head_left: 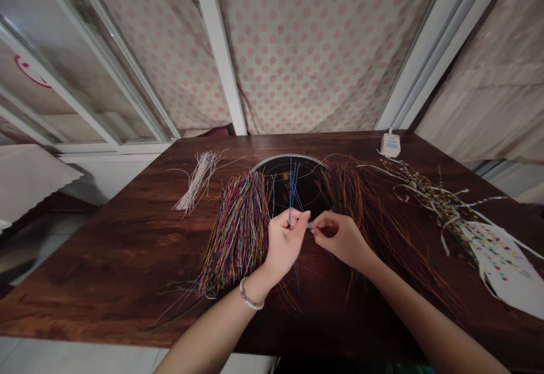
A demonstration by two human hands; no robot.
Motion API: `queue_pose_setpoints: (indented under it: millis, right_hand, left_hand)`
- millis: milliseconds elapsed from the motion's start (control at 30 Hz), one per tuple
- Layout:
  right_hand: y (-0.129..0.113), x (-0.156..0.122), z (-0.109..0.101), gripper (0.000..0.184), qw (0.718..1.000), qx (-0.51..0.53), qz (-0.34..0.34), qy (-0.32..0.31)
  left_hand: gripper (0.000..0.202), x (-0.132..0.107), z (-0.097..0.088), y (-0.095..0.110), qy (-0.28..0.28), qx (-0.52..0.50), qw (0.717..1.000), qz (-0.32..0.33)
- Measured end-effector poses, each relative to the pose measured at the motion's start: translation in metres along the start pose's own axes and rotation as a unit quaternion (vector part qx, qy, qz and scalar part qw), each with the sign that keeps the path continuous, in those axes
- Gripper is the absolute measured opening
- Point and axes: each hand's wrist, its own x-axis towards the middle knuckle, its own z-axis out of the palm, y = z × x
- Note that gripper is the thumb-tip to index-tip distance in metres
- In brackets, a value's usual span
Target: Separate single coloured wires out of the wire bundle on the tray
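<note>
My left hand (287, 241) is closed around several thin blue strands (291, 190), which stick up from the fingers. A beaded bracelet (250, 296) circles that wrist. Close beside it, my right hand (342, 239) pinches with thumb and forefinger; what lies between the tips is too small to make out. The two hands' fingertips almost meet. Behind them is a black round surface (314, 192) with a light rim. A thick bundle of multicoloured strands (236, 232) lies to the left of my hands, and a bundle of orange and dark strands (369, 209) to the right.
On the dark wooden table (127, 260), a bundle of white strands (198, 181) lies at the back left. Strands with small coloured pieces (442, 198) and a white sheet with coloured dots (504, 266) are at the right. A small white box (390, 145) stands near the back edge.
</note>
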Motion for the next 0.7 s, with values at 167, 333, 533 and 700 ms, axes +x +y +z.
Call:
queue_pose_setpoints:
  millis: [167,333,533,700]
  right_hand:
    - [0.007,-0.001,0.004,0.011,0.999,-0.04,-0.004,0.001]
    - [0.014,0.0,0.007,0.007,0.999,-0.017,0.009,-0.039]
    - [-0.005,0.001,-0.002,0.018,0.988,0.082,0.052,-0.118]
    - [-0.01,0.001,-0.006,0.027,0.984,0.106,0.072,-0.124]
  left_hand:
    - [0.031,0.005,-0.008,0.005,0.052,0.011,0.998,0.014]
    - [0.028,0.017,-0.021,0.002,0.101,-0.051,0.994,-0.013]
    - [0.029,0.029,-0.024,-0.011,0.118,-0.104,0.986,-0.056]
    - [0.03,0.032,-0.023,-0.018,0.098,-0.086,0.988,-0.082]
